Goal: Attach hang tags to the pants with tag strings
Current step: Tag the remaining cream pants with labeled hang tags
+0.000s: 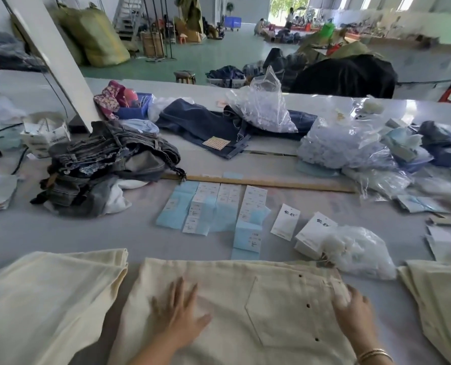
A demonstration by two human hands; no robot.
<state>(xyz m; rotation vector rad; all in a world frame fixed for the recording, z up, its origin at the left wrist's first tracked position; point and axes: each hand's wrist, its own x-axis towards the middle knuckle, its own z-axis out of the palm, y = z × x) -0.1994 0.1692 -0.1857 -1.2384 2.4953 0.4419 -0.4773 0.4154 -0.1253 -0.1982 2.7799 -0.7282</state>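
The cream pants (245, 312) lie flat at the near edge of the grey surface (74, 227), back pocket up. The left hand (181, 316) rests on the fabric with fingers spread and straight; the right hand (353, 312) lies with relaxed fingers on the waistband side, neither clasping anything. Just beyond the waistband sit white hang tags (310, 234) beside a clear bag (361, 251). More cream pants (42, 293) lie to the left, sticker sheets (219, 209) further back.
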